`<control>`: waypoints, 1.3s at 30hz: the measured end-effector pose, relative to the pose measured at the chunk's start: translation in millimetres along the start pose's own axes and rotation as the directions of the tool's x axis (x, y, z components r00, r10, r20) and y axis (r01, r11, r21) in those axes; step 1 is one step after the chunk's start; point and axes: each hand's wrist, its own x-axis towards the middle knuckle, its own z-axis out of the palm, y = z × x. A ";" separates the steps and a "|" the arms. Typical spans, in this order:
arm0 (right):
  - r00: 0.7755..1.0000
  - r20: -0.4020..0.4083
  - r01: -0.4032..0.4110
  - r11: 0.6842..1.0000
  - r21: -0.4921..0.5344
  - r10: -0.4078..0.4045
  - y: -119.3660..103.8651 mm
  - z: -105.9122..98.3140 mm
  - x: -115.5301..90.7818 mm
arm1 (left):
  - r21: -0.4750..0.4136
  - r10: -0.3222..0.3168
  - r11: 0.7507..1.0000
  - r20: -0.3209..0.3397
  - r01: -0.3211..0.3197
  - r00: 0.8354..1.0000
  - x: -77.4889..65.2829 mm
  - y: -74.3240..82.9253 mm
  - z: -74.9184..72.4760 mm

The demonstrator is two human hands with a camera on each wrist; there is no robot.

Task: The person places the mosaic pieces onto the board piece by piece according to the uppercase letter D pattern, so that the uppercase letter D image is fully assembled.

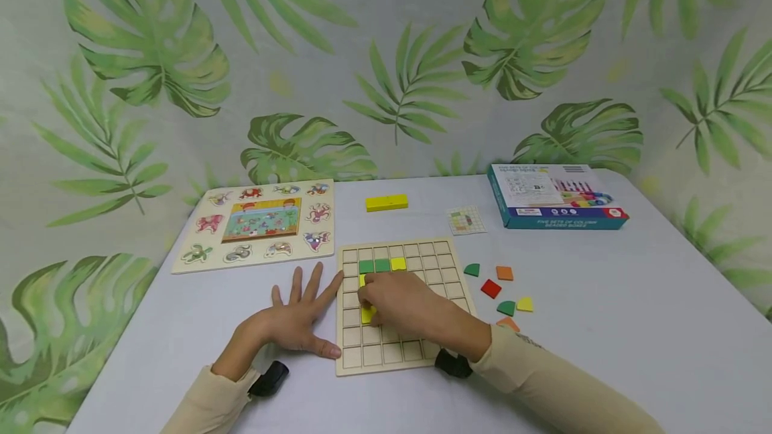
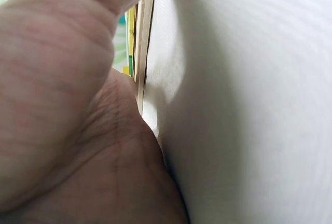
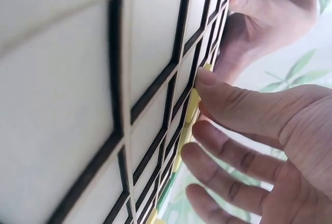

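Observation:
A wooden grid board (image 1: 372, 355) lies flat in front of me. My left hand (image 1: 294, 324) rests on the table with fingers spread, its thumb and index fingertips at the board's left edge. Over the board, my right hand (image 1: 404, 303) pinches a yellow tile (image 3: 208, 67) between thumb and index finger at a cell in the second column. The other fingers are loosely bent in the right wrist view. Two green tiles (image 1: 374, 265) and a yellow tile (image 1: 398, 264) sit in an upper row, with more yellow below them partly hidden by the hand.
Right of the board lie several loose pieces, including a red square (image 1: 491, 288), an orange square (image 1: 504, 273) and a green quarter-round (image 1: 472, 269). Behind are a small pattern card (image 1: 466, 220), a yellow block (image 1: 387, 203), a boxed set (image 1: 557, 199) and an animal puzzle board (image 1: 187, 264).

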 end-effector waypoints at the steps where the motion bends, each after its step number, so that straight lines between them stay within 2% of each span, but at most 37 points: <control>1: 1.000 0.004 -0.015 1.000 0.015 0.015 0.1 -0.4 0.4 | -0.001 0.000 1.000 0.003 0.000 1.000 0.1 0.3 0.2; 5: 0.998 0.029 -0.054 0.995 0.083 0.052 3.1 -1.3 4.8 | -0.008 0.007 1.000 0.011 -0.007 1.000 0.0 0.7 0.3; 10: 0.990 0.109 -0.104 0.978 0.181 0.085 10.6 -7.2 14.5 | -0.018 0.017 1.000 0.004 -0.017 1.000 -0.7 -0.2 -0.9; 17: 0.983 0.167 -0.122 0.959 0.256 0.081 15.4 -10.4 19.1 | -0.017 0.024 1.000 -0.007 -0.024 1.000 -1.7 -2.5 -1.0; 20: 0.984 0.163 -0.109 0.961 0.253 0.069 12.9 -8.4 14.7 | -0.026 0.027 0.999 -0.004 -0.027 1.000 -2.2 -1.8 -0.9; 26: 0.993 0.101 -0.068 0.991 0.119 0.056 3.4 -2.0 2.3 | -0.029 0.017 0.999 0.005 -0.017 1.000 -2.2 1.1 0.8; 30: 0.997 0.050 -0.061 0.995 0.080 0.057 3.2 -0.1 -6.4 | -0.016 0.009 1.000 0.012 -0.009 1.000 -1.6 2.2 1.3; 34: 0.997 0.035 -0.069 0.991 0.116 0.066 14.7 -1.4 -18.4 | -0.011 0.007 1.000 0.009 -0.006 1.000 -1.4 3.4 0.1; 39: 0.996 0.024 -0.092 0.979 0.180 0.089 43.8 -7.3 -39.7 | -0.011 -0.003 1.000 0.001 0.003 1.000 -2.8 3.5 -0.7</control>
